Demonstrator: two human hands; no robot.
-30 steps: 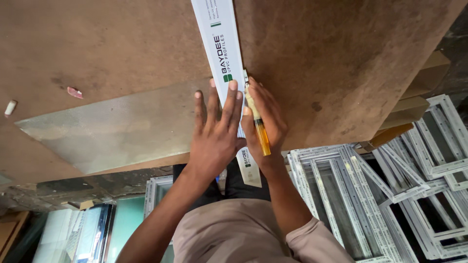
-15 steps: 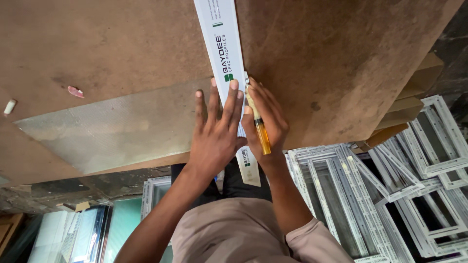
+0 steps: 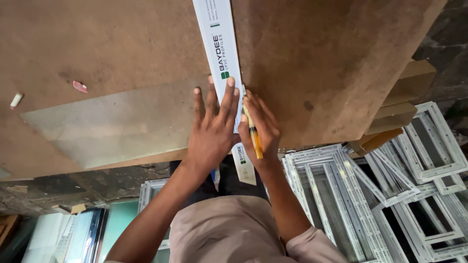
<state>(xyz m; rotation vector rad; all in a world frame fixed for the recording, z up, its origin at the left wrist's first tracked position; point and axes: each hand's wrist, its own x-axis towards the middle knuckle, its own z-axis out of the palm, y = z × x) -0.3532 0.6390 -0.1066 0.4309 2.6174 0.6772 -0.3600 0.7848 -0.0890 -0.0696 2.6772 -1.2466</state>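
Currently I see left hand [image 3: 212, 134], fingers splayed flat, pressing the white profile strip [image 3: 222, 53] onto the glass sheet [image 3: 112, 129] on the brown table [image 3: 336, 58]. Right hand [image 3: 261, 129] grips a yellow pen [image 3: 253, 136] against the strip's edge.

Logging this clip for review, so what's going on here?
A person leans over a brown board table. The left hand presses flat on a long white profile strip laid across a glass sheet. The right hand holds a yellow-handled tool against the strip's right edge. White window frames lie stacked below.
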